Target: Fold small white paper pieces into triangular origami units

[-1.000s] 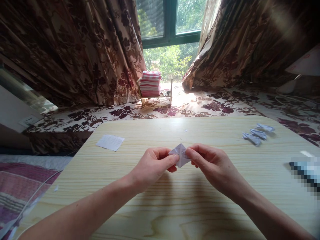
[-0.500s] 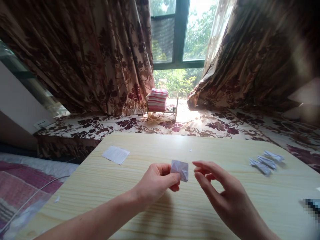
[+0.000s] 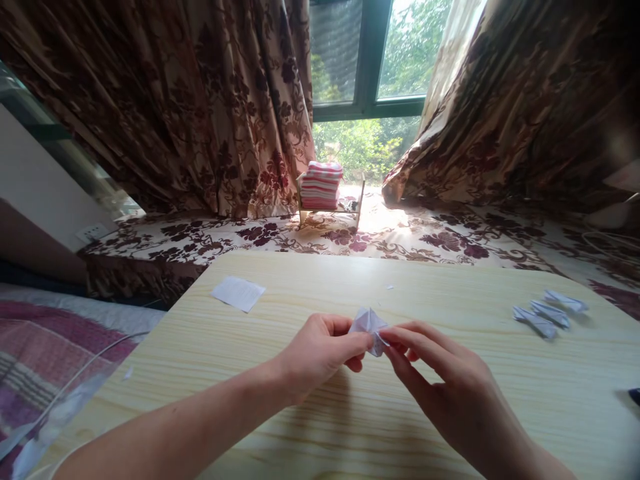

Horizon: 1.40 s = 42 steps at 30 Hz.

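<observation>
A small piece of folded white paper is held above the table between both hands. My left hand pinches its left side, thumb on top and fingers curled beneath. My right hand grips the lower right corner between thumb and fingertips, and a flap there stands up from the sheet. Creases run across the paper, with a peak at its upper edge. Fingers hide part of its underside.
A flat printed paper sheet lies at the table's left. Several folded paper pieces rest at the right. Beyond the wooden table, a small rack holds folded striped cloths. A dark object sits at the right edge.
My right hand has moved left and taken hold of the paper's corner. The paper, flat and square before, now has a raised flap. The view has shifted slightly.
</observation>
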Tool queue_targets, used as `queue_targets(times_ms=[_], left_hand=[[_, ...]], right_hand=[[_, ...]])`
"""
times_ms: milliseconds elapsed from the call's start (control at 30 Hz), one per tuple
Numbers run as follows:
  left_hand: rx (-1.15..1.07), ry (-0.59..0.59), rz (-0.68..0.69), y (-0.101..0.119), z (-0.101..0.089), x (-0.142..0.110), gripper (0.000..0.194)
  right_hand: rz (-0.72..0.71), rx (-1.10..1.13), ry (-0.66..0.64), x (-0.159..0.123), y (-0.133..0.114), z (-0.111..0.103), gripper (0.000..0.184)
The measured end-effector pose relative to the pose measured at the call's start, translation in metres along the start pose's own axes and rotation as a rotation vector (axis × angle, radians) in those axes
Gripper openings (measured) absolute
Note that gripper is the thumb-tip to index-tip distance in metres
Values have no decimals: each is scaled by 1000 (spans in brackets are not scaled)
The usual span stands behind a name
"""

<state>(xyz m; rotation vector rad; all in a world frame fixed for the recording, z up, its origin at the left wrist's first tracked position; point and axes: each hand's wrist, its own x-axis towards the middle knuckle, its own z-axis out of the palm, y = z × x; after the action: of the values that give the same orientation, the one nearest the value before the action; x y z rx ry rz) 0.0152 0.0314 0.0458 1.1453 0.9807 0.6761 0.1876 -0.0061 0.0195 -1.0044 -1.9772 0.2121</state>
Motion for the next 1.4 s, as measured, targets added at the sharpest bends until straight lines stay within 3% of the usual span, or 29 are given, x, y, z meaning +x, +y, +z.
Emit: queue_targets(times_ms=[567, 767, 1400], left_hand=[[71, 45, 29, -5, 3, -2, 13], [48, 86, 29, -3, 6, -4, 14], [-28, 83, -12, -2, 5, -4, 19]], right_hand=[[75, -1, 24, -1, -3, 3, 13], [-11, 5, 40, 0, -4, 3, 17], [-81, -91, -63, 0, -7, -2, 30]])
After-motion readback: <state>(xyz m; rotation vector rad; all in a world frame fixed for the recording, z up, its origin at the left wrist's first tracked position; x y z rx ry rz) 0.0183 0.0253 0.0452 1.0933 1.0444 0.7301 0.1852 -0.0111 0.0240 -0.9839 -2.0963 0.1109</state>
